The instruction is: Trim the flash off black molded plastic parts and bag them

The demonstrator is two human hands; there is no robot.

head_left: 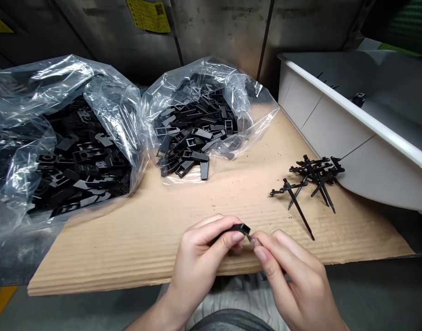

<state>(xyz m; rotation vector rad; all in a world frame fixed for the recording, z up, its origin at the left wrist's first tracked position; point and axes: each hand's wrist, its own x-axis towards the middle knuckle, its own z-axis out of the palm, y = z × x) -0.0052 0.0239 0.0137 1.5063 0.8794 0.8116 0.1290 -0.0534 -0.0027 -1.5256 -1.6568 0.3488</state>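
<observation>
From my remote desk: open clear plastic bags [200, 80] of black moulded parts [193, 133] rest on corrugated cardboard [104, 257], near black plastic sprues [310, 177] and a white tub [329, 124], beneath a yellow label [149, 16].

Before me lies a sheet of corrugated cardboard [128, 257], its ribs running sideways. On its far left sits a clear plastic bag [104, 96] heaped with black plastic parts [83, 165], the bag slumping past the cardboard's left edge. Just beside it, at the cardboard's far middle, sits a smaller bag [211, 78] of similar parts. Toward the cardboard's right side lies a tangle of black spiked runners [316, 177], and a single runner [298, 207] lies slightly nearer its front edge. Dark specks [293, 142] dot the cardboard near its far right side.
</observation>
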